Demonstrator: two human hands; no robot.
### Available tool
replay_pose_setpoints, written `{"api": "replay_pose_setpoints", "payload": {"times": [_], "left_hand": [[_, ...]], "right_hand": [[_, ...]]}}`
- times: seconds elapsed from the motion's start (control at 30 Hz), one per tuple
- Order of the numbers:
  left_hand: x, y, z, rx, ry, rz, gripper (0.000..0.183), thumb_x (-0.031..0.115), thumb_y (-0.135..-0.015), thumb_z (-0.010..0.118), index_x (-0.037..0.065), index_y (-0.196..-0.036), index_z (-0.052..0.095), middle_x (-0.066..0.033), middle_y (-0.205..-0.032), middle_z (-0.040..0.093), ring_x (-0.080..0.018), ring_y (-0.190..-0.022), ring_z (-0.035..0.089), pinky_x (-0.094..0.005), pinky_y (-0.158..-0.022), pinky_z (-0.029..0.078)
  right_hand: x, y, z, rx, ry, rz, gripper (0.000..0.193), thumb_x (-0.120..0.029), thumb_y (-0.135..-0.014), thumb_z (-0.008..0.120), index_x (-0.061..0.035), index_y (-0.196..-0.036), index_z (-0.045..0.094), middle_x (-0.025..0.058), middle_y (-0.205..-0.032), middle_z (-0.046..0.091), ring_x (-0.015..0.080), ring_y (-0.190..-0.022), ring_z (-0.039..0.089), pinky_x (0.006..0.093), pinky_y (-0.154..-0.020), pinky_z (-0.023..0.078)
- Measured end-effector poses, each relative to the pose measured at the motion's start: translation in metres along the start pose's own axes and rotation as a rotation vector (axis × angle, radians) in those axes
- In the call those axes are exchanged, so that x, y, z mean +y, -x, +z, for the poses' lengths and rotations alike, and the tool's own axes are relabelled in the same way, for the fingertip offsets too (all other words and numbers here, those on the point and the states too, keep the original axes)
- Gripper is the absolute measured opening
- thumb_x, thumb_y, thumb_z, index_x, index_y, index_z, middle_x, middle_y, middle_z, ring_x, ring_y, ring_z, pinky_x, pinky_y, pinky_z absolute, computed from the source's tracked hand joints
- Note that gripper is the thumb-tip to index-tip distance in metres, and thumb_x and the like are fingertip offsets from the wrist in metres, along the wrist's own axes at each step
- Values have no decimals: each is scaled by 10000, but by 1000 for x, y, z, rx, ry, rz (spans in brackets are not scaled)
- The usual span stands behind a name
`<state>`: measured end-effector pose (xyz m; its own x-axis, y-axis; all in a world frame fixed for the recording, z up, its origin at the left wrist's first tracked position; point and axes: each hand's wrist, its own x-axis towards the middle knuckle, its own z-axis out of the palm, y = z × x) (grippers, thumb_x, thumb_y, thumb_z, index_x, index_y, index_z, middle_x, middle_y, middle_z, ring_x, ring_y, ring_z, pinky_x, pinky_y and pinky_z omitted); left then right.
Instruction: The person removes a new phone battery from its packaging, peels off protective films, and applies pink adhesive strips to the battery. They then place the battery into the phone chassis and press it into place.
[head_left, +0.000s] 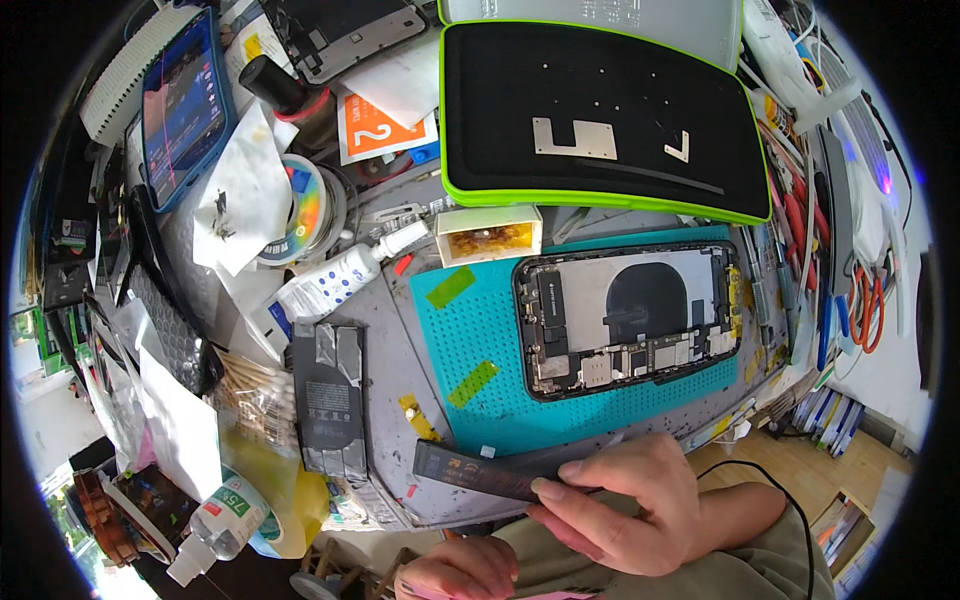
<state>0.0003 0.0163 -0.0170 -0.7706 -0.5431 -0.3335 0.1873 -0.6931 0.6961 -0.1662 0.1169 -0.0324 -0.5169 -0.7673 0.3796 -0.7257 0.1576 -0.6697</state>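
My right hand [640,505] pinches the right end of a thin black phone battery [475,471] between thumb and fingers. The battery slants over the front edge of the teal mat. My left hand [460,572] is curled at the lower edge, with a pinkish edge showing beside it; what it grips is hidden. An opened phone [650,310] lies on the teal mat [480,415], its circuit board and coil exposed. Left of the mat rests another dark battery [331,425] with torn silvery film at its top.
A green-rimmed black case [610,120] holds small metal plates and screws. Nearby stand a small white box [488,235], a white tube [335,282] and a solder spool [300,210]. Cotton swabs [250,395] and a spray bottle [225,520] are left; orange-handled scissors [866,310] are right.
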Motion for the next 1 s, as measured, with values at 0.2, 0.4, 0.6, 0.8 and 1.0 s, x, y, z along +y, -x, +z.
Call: {"api": "replay_pose_setpoints", "payload": {"times": [0.2, 0.4, 0.6, 0.8, 1.0], "left_hand": [[10, 4, 5, 146, -33, -72, 170, 193, -984, 638, 24, -998, 655, -113, -928, 593, -237, -834, 533, -408, -760, 428], [23, 3, 12, 217, 245, -305, 179, 190, -1015, 598, 23, -977, 653, -70, -1067, 623, -158, -949, 553, -320, -842, 427], [15, -8, 24, 255, 56, -175, 173, 213, -1018, 574, 48, -1063, 604, 45, -671, 353, -75, -578, 342, -239, -514, 308], [11, -10, 20, 223, 31, -108, 175, 215, -1030, 560, 64, -1105, 609, 46, -672, 369, -67, -564, 342, -235, -514, 313], [14, -20, 22, 301, -6, -160, 139, 111, -1020, 590, 113, -981, 723, -1, -611, 469, -110, -535, 409, -243, -447, 328]], "right_hand": [[3, 1, -18, -114, 106, -2, 426, -108, -748, 784, -103, -1170, 725, 34, -1109, 691, 184, -866, 630, 319, -697, 429], [8, -1, -44, -159, -210, 187, 388, 8, -791, 753, -35, -1174, 710, 73, -1088, 696, 179, -775, 645, 299, -670, 487], [8, -19, -66, -344, -611, 386, 340, 11, -857, 706, -2, -1196, 697, 112, -1056, 675, 113, -771, 627, 232, -589, 445], [11, -28, -61, -369, -532, 398, 277, -24, -826, 782, -58, -1098, 740, 49, -965, 680, 70, -646, 558, 220, -539, 406], [13, -28, -63, -391, -482, 493, 213, -49, -855, 768, -53, -1066, 742, 4, -875, 660, 43, -675, 537, 212, -568, 400]]}}
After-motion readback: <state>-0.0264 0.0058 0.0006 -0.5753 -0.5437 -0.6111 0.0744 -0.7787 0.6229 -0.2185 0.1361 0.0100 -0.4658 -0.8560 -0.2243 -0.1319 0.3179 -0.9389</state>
